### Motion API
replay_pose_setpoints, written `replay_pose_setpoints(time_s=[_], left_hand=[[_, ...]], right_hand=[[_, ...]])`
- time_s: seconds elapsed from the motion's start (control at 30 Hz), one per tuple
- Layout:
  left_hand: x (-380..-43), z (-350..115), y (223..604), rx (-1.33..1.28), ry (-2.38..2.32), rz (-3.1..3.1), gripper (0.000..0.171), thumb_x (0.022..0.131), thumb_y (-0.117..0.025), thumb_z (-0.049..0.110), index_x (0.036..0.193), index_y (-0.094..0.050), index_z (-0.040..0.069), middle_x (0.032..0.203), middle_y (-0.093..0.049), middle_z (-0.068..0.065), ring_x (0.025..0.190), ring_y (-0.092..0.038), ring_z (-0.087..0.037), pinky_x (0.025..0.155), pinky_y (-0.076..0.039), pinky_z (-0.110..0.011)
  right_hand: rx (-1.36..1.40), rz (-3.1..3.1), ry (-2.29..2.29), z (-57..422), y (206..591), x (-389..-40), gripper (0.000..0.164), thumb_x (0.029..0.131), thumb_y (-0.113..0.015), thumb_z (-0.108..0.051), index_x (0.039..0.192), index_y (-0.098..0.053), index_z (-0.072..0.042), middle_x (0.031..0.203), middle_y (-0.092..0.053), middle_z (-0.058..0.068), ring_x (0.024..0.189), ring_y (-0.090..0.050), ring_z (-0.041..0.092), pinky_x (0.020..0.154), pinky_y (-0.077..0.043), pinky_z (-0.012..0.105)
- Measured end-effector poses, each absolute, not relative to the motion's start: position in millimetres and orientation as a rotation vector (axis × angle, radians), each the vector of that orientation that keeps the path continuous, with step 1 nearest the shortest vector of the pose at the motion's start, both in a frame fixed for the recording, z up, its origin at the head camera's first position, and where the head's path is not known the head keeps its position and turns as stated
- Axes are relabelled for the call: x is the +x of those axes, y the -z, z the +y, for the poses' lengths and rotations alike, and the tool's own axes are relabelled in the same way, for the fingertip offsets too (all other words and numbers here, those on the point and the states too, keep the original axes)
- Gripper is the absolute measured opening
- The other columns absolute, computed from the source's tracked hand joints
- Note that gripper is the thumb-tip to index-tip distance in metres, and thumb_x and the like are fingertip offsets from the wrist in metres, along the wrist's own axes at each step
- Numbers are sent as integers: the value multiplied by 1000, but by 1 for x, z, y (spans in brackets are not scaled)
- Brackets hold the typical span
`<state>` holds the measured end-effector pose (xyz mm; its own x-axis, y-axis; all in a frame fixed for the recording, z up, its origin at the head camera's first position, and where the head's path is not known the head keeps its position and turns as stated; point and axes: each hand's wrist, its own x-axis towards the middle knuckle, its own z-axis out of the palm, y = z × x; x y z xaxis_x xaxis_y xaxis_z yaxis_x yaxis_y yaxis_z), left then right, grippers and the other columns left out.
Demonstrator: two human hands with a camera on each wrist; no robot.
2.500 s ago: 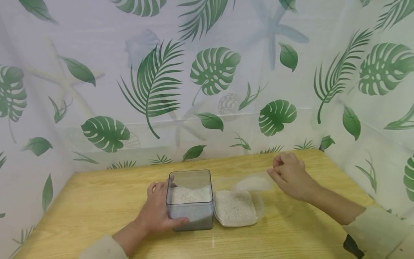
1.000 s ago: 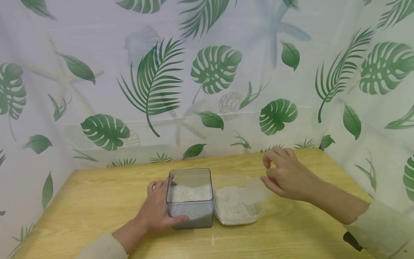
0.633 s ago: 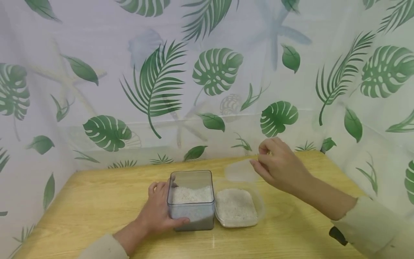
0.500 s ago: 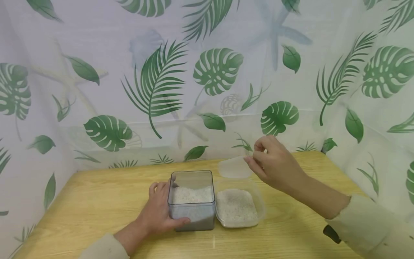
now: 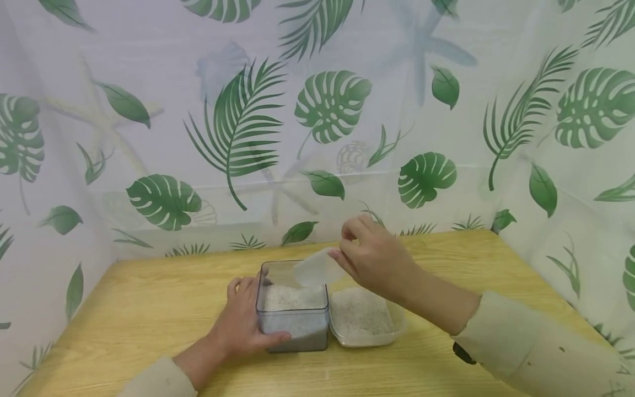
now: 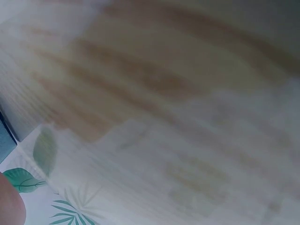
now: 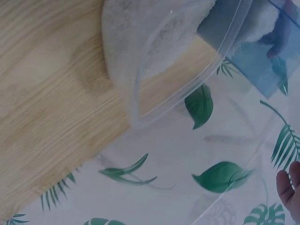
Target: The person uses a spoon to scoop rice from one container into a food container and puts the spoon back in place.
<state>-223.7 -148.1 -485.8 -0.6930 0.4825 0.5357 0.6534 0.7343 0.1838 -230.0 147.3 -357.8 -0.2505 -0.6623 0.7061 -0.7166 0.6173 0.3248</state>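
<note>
Rice (image 5: 288,298) partly fills a square, smoky see-through plastic box (image 5: 310,333). My left hand (image 5: 238,320) grips the box's left side, thumb along the front and fingers behind. My right hand (image 5: 374,259) pinches a translucent white plastic scoop (image 5: 313,270), which tilts down over the box opening. Beside the box on the right stands a low clear container (image 5: 364,341) holding more rice (image 5: 359,309). The right wrist view shows this container's rim (image 7: 187,101) close up, with the box (image 7: 260,70) behind it. The left wrist view is mostly blurred.
Both containers stand side by side on a light wooden table (image 5: 163,309). A white curtain (image 5: 307,215) printed with green leaves hangs behind the table and along both sides. A dark strap (image 5: 463,353) shows under the right sleeve.
My right hand dipped the scoop into the clear container's rice, lifted it out, and moved left until the scoop is over the box. My left hand has stayed on the box.
</note>
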Motion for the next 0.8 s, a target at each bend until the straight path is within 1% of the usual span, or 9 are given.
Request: replay_pose_setpoints(time_s=[0.1,0.17,0.23,0.37,0.57,0.67,0.8], left_hand=[[-223,-150,485,-848,514,-2503,130,75,-32,95,155,-16,-6,124,-56,-14,116,-49,-29,103,-21,-55],[-222,-150,484,-846,521,-2507,130,75,-33,95,155,-16,-6,123,-56,-14,116,-49,-29,102,-21,-55],[-222,-151,483,-853,528,-2503,129,75,-36,94,155,-15,-6,123,-56,-13,116,-50,-29,102,-21,-55],[-225,-149,481,-868,529,-2496,128,76,-39,92,155,-15,-5,124,-56,-11,116,-49,-27,102,-21,-53],[-226,-149,479,-866,516,-2495,128,76,-41,92,154,-19,-7,123,-57,-9,115,-49,-27,101,-22,-54],[-225,-150,480,-862,528,-2499,128,75,-44,91,153,-21,-7,123,-57,-10,115,-50,-27,101,-22,-54],[-224,-149,479,-863,534,-2500,128,75,-43,92,152,-23,-8,124,-57,-12,115,-49,-28,101,-22,-55]], right_hand=[[1109,-1961,-6,133,363,-232,35,94,-68,-24,65,-57,-10,86,-54,6,78,-50,22,66,-47,30],[1113,-1947,62,124,365,-233,32,91,-73,-24,65,-60,-10,86,-54,6,77,-50,22,66,-46,30],[1108,-1940,120,117,366,-235,29,90,-74,-25,67,-63,-10,86,-55,5,76,-49,22,66,-45,29],[1087,-1948,241,107,366,-237,30,93,-71,-30,72,-67,-9,90,-55,4,79,-49,22,66,-43,30],[1027,-1943,453,91,366,-237,40,99,-60,-37,69,-65,-11,90,-49,5,78,-43,22,63,-36,30],[1012,-1939,523,84,368,-237,42,101,-57,-38,68,-64,-13,90,-50,4,79,-43,21,65,-37,29],[1015,-1992,574,76,369,-236,41,102,-56,-39,71,-66,-14,92,-50,4,82,-42,21,69,-37,29]])
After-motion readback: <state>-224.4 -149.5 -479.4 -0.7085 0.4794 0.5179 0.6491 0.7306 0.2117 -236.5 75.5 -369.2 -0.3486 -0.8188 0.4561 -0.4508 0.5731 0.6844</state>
